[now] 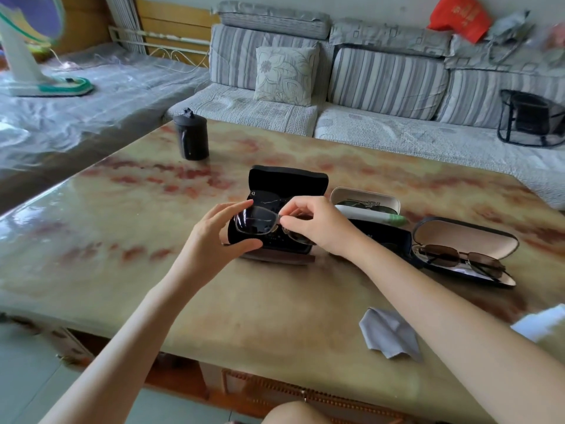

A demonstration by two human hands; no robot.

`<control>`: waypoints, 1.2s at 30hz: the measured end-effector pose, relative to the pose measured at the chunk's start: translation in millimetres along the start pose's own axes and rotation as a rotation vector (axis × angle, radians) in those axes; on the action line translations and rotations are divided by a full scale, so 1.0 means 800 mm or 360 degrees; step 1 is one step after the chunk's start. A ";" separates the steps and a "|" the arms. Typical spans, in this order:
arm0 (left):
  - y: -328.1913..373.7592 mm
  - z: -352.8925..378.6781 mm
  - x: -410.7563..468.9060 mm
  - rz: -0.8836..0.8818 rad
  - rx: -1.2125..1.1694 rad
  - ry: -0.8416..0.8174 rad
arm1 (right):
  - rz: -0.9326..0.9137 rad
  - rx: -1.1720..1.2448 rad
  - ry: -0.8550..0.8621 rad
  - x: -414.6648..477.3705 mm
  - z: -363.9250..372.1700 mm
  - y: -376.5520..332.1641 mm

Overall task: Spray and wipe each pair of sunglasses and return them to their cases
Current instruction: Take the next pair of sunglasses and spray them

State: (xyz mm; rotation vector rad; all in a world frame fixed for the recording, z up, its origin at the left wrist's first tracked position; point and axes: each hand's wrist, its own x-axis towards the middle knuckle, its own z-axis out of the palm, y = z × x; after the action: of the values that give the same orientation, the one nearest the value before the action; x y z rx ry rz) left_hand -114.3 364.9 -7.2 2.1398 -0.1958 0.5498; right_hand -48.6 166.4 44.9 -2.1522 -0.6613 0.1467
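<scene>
Dark-lensed sunglasses (260,223) hang just above an open black case (287,182) in the middle of the table. My left hand (214,234) holds their left lens between thumb and fingers. My right hand (315,224) pinches the frame at the bridge. To the right stands an open white case (365,198) with dark glasses inside. Further right, an open cream-lined case (467,240) holds brown sunglasses (458,258). A grey wiping cloth (388,332) lies near the front edge. A white object, perhaps the spray bottle (541,322), is partly hidden behind my right forearm.
The marbled table (153,224) carries a black cylindrical pouch (191,136) at its far left. A striped sofa (336,87) runs behind the table. A fan (27,65) stands on the plastic-covered surface at the far left.
</scene>
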 end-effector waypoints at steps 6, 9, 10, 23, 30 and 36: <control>0.030 -0.004 0.005 0.0102 -0.0214 0.0012 | -0.0075 0.0130 0.0002 -0.024 -0.020 -0.010; 0.045 -0.004 0.006 0.0171 -0.0124 0.0001 | -0.0135 0.0140 -0.0010 -0.037 -0.030 -0.013; 0.050 -0.004 0.006 0.0199 -0.0094 0.0005 | -0.0141 0.0161 -0.0025 -0.041 -0.035 -0.014; 0.121 0.004 0.003 0.0234 -0.0431 -0.0028 | -0.0243 0.0452 0.0059 -0.145 -0.132 0.006; 0.158 0.022 -0.002 0.0238 -0.0612 -0.0126 | -0.0225 0.1098 -0.0030 -0.179 -0.163 0.017; 0.168 0.032 -0.007 0.0272 -0.0429 -0.0145 | -0.0155 0.0902 0.0193 -0.189 -0.167 0.033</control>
State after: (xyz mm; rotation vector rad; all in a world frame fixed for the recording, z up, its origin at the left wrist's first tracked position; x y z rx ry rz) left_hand -155.9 264.9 76.0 1.8963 -0.4806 0.4935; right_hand -123.2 -18.1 89.1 -1.5694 -0.5696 0.1309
